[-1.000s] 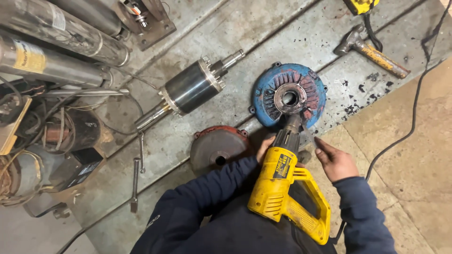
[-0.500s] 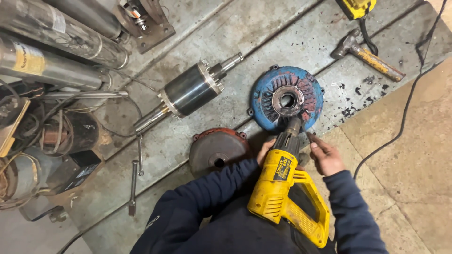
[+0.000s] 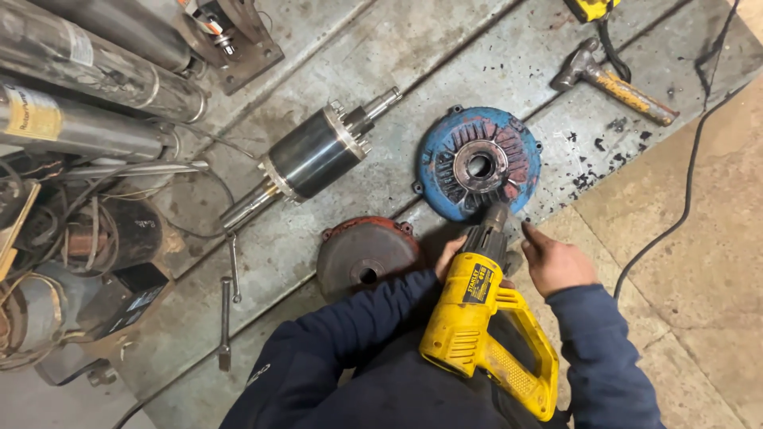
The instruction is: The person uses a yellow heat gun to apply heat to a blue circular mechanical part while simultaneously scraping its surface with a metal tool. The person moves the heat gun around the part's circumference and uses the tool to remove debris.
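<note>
Yellow power tool point(image 3: 485, 318) nose-down at blue end cover point(image 3: 477, 163), left fingers point(image 3: 447, 256) gripping its barrel, right fingers point(image 3: 534, 237) open alongside.

Left hand point(image 3: 450, 256) mostly hidden behind the yellow plastic power drill point(image 3: 483, 318); only fingers showing at its black front, grip impossible to judge. Drill tip lost against the rim of the round blue cast-metal end cover point(image 3: 478, 164), contact unclear. Round rust-red metal cover point(image 3: 367, 255) partly covered at its lower edge by the dark blue sleeve point(image 3: 342, 349). Second yellow tool point(image 3: 591, 8) cut off by the top edge, kind not tellable. Long grey steel cylinders point(image 3: 87, 71) cut off at left and top. Tangle of wire coils point(image 3: 79, 238) at left murky, possibly motor windings. Black cable point(image 3: 683, 191) running out of frame at the top right.
</note>
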